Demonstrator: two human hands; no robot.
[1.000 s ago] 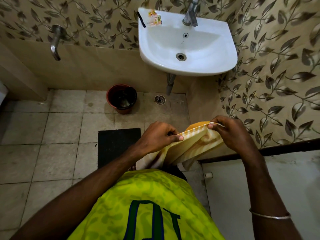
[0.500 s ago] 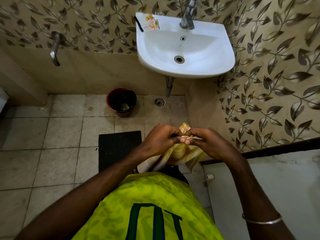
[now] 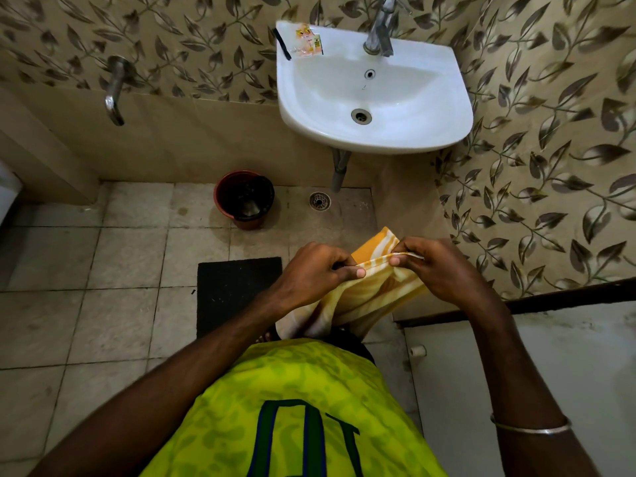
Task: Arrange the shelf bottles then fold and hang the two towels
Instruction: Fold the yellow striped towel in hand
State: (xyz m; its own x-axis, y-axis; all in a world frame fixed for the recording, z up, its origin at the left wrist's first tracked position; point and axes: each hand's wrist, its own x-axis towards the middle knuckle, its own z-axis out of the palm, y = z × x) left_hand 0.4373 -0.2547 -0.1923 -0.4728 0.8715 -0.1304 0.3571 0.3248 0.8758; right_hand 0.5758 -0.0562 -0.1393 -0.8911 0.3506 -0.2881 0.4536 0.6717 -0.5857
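A yellow and white striped towel hangs in front of my body, bunched below my hands. My left hand pinches its top edge on the left between thumb and curled fingers. My right hand pinches the same edge on the right, with a short taut stretch of hem between the two hands. One corner of the towel sticks up behind the hands. No shelf, bottles or second towel show in this view.
A white wall basin with a tap hangs ahead. Below it stand a red bucket and a floor drain. A black mat lies on the tiled floor. A wall spout is at the left; a pale door at right.
My hands came together at the towel's top edge, then drew slightly apart again, stretching a short length of hem between them. The towel is more gathered than a second ago.
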